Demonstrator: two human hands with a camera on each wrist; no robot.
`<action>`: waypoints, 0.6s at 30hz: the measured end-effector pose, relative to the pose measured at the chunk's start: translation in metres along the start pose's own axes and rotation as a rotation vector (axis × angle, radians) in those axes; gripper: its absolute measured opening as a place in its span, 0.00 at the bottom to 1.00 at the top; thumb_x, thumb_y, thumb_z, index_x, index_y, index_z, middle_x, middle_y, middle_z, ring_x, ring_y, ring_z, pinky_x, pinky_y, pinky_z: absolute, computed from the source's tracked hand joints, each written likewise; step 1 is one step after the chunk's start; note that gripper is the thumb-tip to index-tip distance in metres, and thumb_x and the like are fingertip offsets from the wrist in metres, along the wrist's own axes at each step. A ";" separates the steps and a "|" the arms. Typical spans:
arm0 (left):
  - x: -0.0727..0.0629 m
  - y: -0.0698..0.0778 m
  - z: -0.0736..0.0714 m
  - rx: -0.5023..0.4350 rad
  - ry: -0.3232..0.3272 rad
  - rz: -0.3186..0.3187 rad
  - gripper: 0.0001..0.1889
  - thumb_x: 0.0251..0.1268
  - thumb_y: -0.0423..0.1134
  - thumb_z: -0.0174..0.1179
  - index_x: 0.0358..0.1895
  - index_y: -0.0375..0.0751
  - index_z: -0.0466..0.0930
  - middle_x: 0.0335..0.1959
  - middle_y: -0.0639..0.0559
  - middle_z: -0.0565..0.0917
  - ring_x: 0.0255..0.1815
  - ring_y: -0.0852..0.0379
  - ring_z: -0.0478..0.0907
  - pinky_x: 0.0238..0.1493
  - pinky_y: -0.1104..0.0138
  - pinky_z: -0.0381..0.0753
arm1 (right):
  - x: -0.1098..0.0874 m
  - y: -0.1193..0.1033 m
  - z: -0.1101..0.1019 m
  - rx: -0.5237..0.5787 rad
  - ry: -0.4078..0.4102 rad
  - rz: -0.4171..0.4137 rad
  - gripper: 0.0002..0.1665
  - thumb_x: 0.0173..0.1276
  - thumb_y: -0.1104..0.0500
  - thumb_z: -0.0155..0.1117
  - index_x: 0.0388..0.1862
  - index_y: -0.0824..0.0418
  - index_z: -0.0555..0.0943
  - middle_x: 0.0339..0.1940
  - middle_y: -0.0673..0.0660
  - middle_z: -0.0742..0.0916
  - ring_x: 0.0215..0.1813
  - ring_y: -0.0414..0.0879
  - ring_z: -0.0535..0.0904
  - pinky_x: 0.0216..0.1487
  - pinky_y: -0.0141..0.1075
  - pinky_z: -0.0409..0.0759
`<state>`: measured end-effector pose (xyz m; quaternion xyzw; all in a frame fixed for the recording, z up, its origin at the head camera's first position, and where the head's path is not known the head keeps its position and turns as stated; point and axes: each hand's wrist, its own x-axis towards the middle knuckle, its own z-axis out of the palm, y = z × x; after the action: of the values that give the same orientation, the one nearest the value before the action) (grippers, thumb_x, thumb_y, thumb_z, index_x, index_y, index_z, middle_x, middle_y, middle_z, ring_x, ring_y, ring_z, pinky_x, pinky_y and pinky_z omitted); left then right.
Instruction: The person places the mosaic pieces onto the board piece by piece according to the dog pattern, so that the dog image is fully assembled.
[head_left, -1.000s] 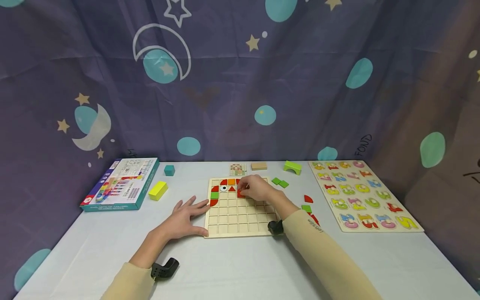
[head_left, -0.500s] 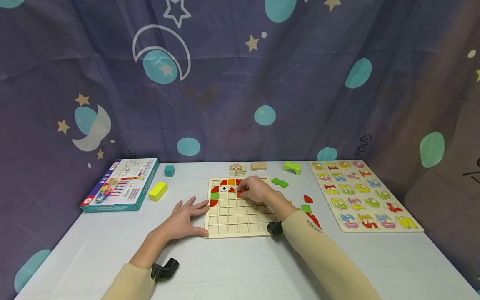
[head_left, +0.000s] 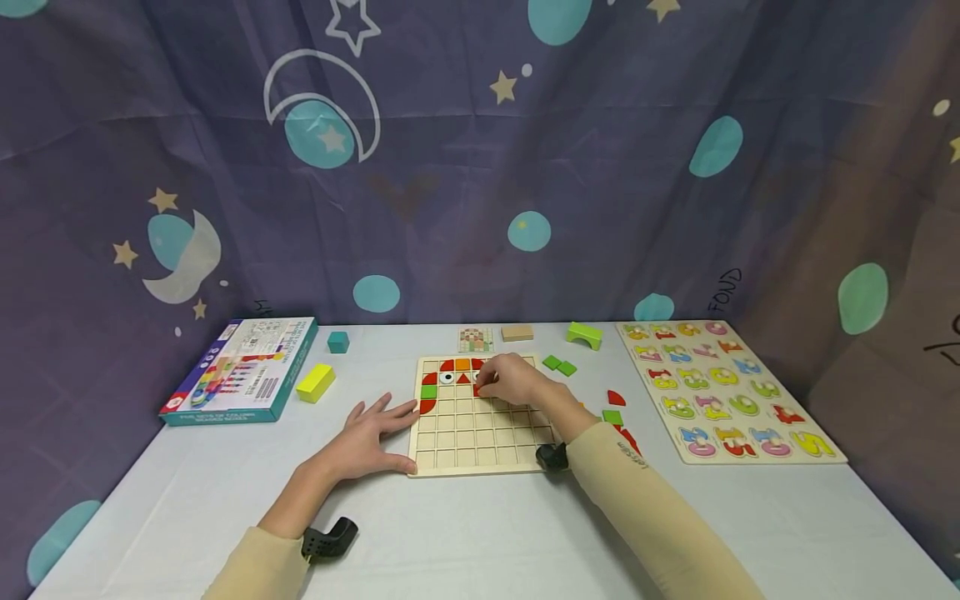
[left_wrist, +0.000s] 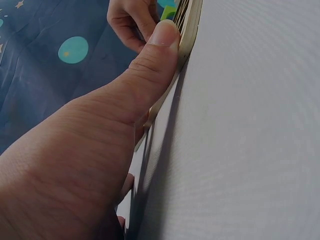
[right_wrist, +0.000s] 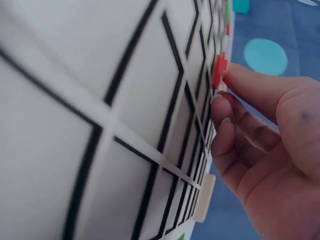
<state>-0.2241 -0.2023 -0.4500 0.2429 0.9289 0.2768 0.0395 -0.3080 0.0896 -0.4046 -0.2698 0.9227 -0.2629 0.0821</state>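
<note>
A pale wooden grid board (head_left: 456, 437) lies flat with several coloured tiles in its upper left cells: red quarter-rounds, an orange square, a green square (head_left: 428, 391), a red triangle and a white eye tile (head_left: 447, 377). My left hand (head_left: 363, 442) is spread at the board's left side, its fingertips and thumb on the edge; the left wrist view shows the thumb (left_wrist: 160, 42) on the frame. My right hand (head_left: 512, 379) bends over the upper middle cells. Its thumb and fingertips pinch a red tile (right_wrist: 218, 71), partly hidden by the fingers.
Loose green tiles (head_left: 567, 368) and red pieces (head_left: 616, 397) lie right of the board. A pattern card (head_left: 476, 339), a wooden block (head_left: 517, 332) and a green arch (head_left: 584, 335) stand behind it. A number puzzle (head_left: 750, 417) is right; a box (head_left: 247, 367) and yellow block (head_left: 316, 382) are left.
My right hand has shifted slightly over the same cells, and a bit of a white eye tile now shows beside its fingertips. My left hand stays put.
</note>
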 end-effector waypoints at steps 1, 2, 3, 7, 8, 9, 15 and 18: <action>0.000 0.000 0.000 0.002 -0.001 -0.001 0.50 0.42 0.64 0.77 0.71 0.44 0.74 0.76 0.51 0.67 0.80 0.34 0.45 0.72 0.33 0.35 | -0.001 0.001 -0.001 0.014 0.000 0.001 0.03 0.70 0.62 0.69 0.38 0.60 0.88 0.33 0.47 0.85 0.35 0.42 0.77 0.40 0.36 0.78; 0.000 0.000 0.000 0.005 -0.001 -0.001 0.50 0.42 0.64 0.77 0.71 0.44 0.74 0.76 0.51 0.67 0.80 0.34 0.45 0.72 0.33 0.35 | -0.002 0.001 -0.003 0.031 0.001 0.005 0.03 0.71 0.62 0.68 0.39 0.59 0.88 0.34 0.48 0.85 0.35 0.42 0.77 0.39 0.36 0.78; 0.000 0.000 0.001 0.008 -0.001 0.000 0.50 0.42 0.64 0.77 0.71 0.44 0.74 0.76 0.51 0.67 0.80 0.34 0.45 0.72 0.33 0.35 | -0.004 0.002 -0.005 0.050 0.004 0.004 0.03 0.71 0.62 0.68 0.40 0.59 0.88 0.35 0.48 0.85 0.34 0.42 0.77 0.37 0.36 0.78; 0.001 0.000 0.001 0.001 -0.008 0.000 0.50 0.43 0.64 0.77 0.72 0.45 0.73 0.76 0.51 0.66 0.80 0.34 0.45 0.72 0.33 0.35 | -0.011 0.008 -0.014 0.134 0.021 -0.001 0.05 0.72 0.61 0.67 0.43 0.60 0.87 0.37 0.49 0.86 0.35 0.46 0.80 0.35 0.36 0.78; 0.001 0.000 0.001 0.001 -0.009 0.000 0.50 0.43 0.64 0.77 0.72 0.46 0.73 0.76 0.51 0.66 0.80 0.34 0.44 0.72 0.33 0.34 | -0.014 0.010 -0.017 0.145 0.030 -0.009 0.06 0.72 0.60 0.67 0.44 0.61 0.87 0.38 0.49 0.86 0.36 0.47 0.80 0.35 0.37 0.79; 0.001 0.000 0.000 0.003 -0.009 0.003 0.50 0.43 0.64 0.77 0.72 0.45 0.73 0.76 0.51 0.66 0.80 0.34 0.44 0.72 0.33 0.35 | -0.017 0.012 -0.020 0.156 0.040 -0.016 0.07 0.72 0.61 0.67 0.44 0.62 0.87 0.39 0.50 0.86 0.36 0.48 0.81 0.35 0.37 0.79; 0.000 0.001 -0.001 -0.007 -0.011 0.002 0.49 0.44 0.63 0.77 0.72 0.46 0.73 0.76 0.51 0.66 0.80 0.34 0.44 0.72 0.33 0.34 | -0.035 0.027 -0.035 0.197 0.094 0.004 0.10 0.72 0.61 0.66 0.47 0.65 0.87 0.39 0.51 0.86 0.36 0.49 0.80 0.37 0.38 0.79; 0.000 0.001 -0.001 -0.020 -0.009 0.006 0.49 0.44 0.63 0.77 0.72 0.45 0.73 0.76 0.50 0.66 0.80 0.34 0.44 0.72 0.33 0.34 | -0.044 0.034 -0.041 0.200 0.119 0.032 0.09 0.72 0.61 0.67 0.46 0.65 0.87 0.38 0.52 0.86 0.36 0.50 0.79 0.39 0.38 0.79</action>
<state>-0.2237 -0.2024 -0.4489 0.2467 0.9252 0.2849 0.0454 -0.2984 0.1563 -0.3874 -0.2294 0.8992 -0.3680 0.0581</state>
